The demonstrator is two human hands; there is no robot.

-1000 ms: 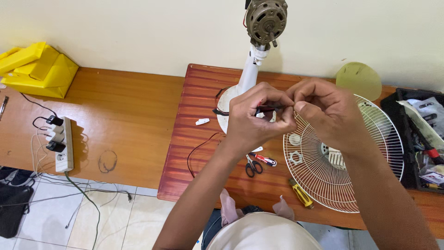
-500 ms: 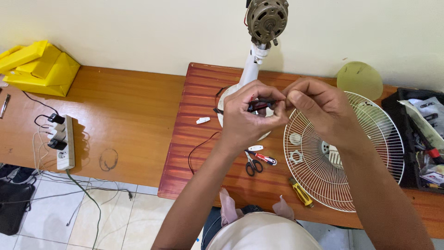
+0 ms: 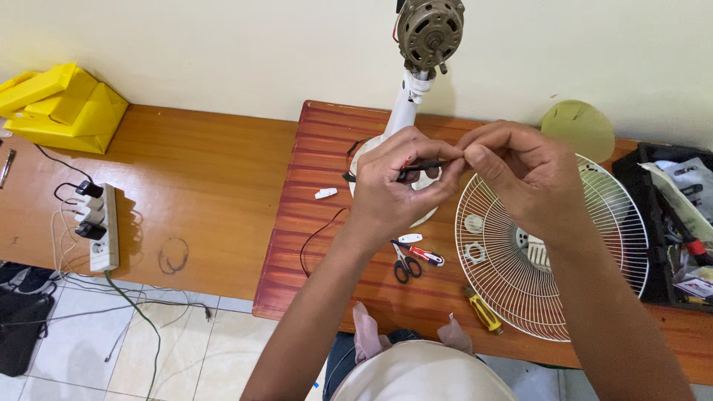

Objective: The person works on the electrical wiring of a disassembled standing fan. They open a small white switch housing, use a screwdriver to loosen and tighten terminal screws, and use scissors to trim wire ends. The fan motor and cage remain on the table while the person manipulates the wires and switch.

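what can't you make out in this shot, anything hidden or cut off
Head view only:
- What the black wire joins: its ends are hidden inside the left hand and the right hand.
- Fan base: mostly covered by the left hand.
- Toolbox contents: cut off by the right edge and too cluttered to tell apart.
- Fan motor: its top is cut off by the upper edge.
- Small white parts: too small to identify.

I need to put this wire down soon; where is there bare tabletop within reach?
Bare wood lies left of the small white plastic piece, reaching toward the white power strip and yellow folded box. Crowded: around the black-handled scissors, yellow-handled screwdriver, round white wire fan guard and black toolbox.
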